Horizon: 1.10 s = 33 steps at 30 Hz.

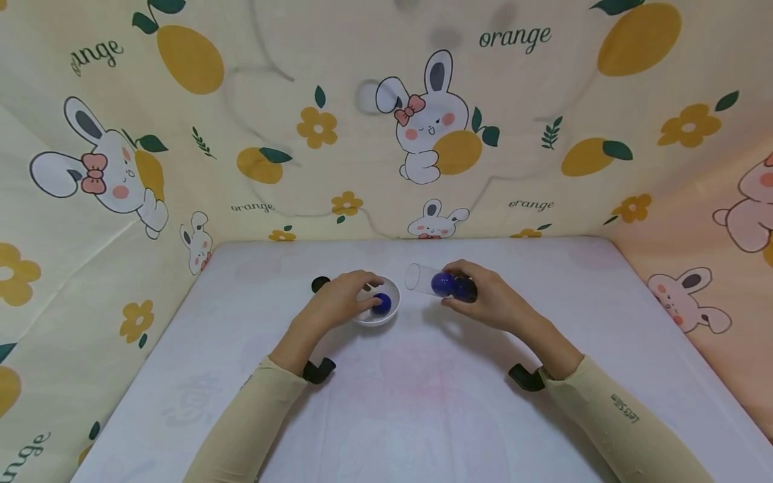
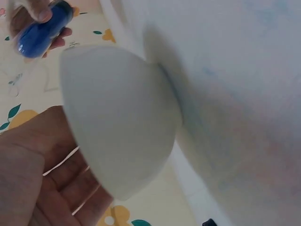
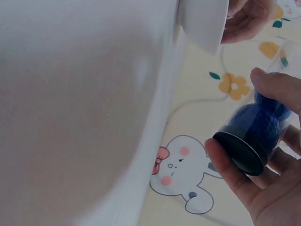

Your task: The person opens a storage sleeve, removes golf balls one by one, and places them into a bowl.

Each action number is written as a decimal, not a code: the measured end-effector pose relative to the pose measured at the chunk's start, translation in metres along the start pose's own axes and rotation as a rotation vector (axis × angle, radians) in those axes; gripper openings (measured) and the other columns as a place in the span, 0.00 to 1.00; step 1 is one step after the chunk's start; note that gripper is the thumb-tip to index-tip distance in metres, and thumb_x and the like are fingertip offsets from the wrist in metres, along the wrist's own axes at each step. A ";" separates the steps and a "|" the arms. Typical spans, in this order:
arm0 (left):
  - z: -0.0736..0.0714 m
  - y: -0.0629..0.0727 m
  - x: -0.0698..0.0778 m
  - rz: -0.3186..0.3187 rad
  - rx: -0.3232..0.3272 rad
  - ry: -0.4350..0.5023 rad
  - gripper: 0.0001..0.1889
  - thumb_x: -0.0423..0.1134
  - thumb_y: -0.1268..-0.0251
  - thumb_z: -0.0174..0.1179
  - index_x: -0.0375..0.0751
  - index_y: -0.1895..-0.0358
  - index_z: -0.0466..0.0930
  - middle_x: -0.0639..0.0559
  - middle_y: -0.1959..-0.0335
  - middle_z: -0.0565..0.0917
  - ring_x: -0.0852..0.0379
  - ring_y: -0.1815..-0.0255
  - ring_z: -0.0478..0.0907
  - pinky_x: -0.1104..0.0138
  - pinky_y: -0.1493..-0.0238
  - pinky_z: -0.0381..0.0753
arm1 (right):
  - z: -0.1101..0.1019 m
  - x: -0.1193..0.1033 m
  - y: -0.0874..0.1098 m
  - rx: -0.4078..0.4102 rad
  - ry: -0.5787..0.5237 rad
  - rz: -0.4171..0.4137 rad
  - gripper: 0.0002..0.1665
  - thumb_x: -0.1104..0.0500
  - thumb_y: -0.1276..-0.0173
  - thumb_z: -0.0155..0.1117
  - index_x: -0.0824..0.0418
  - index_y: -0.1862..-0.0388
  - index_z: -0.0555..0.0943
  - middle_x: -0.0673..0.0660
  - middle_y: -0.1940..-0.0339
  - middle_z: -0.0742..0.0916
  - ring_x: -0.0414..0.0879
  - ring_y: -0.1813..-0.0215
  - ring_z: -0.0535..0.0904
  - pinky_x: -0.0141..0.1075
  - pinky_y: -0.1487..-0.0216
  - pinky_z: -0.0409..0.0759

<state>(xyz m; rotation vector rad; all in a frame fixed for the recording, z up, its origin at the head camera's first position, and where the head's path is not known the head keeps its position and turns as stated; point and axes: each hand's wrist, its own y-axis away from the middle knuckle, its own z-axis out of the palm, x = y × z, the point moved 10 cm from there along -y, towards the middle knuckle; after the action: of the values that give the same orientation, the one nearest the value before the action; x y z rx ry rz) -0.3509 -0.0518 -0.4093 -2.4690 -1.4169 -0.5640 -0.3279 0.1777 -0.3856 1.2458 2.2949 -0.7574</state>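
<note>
– Beige sleeves (image 1: 247,416) nearest, stretched over the tabletop (image 1: 386,416). And the hands?

– Right hand (image 1: 492,295): curled round the tube (image 1: 425,277), close to the black cap (image 3: 239,153). Left hand (image 1: 338,298): half open over the bowl (image 1: 377,323), thumb seemingly at the blue ball (image 1: 382,304) inside. Pinched or merely touched? Cannot tell; too hidden.

– And in the tube?

– Two more balls (image 1: 443,284), end to end. Held aslant above the tabletop, clear end higher and towards the bowl.

– What to watch for?

– Spilling, perhaps, from dipping that clear end too low, apparently uncovered. Possibly loosening the cap too, from pressing a finger against its edge.

– And at the bowl?

– Possibly tipping, from leaning on the rim. Or dropping the ball, from pinching smooth, round sides off-centre; likely to roll away on landing outside.
</note>
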 end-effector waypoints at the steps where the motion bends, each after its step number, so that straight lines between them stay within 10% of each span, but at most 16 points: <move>1: -0.003 0.001 0.001 0.006 0.011 0.013 0.22 0.45 0.23 0.69 0.44 0.31 0.82 0.50 0.36 0.86 0.49 0.35 0.83 0.53 0.33 0.83 | 0.000 0.000 0.000 0.000 -0.002 -0.002 0.35 0.58 0.34 0.83 0.59 0.32 0.78 0.62 0.35 0.85 0.61 0.36 0.83 0.60 0.36 0.85; 17: -0.029 0.006 0.025 0.172 0.176 0.217 0.23 0.44 0.24 0.70 0.44 0.30 0.81 0.52 0.34 0.85 0.52 0.37 0.84 0.56 0.31 0.83 | -0.002 -0.006 0.000 0.014 0.025 -0.039 0.34 0.56 0.34 0.83 0.58 0.32 0.80 0.59 0.34 0.86 0.59 0.37 0.83 0.59 0.36 0.85; 33: -0.024 0.006 0.035 0.205 0.164 0.270 0.24 0.46 0.25 0.71 0.47 0.30 0.81 0.55 0.34 0.85 0.55 0.37 0.84 0.57 0.32 0.83 | -0.001 -0.010 0.001 0.017 0.075 -0.039 0.34 0.52 0.33 0.82 0.53 0.31 0.81 0.58 0.33 0.85 0.57 0.36 0.82 0.58 0.35 0.84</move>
<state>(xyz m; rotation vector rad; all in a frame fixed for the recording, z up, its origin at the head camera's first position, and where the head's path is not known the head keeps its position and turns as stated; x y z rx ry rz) -0.3347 -0.0375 -0.3722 -2.2725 -1.0493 -0.6771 -0.3220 0.1724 -0.3795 1.2599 2.3836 -0.7571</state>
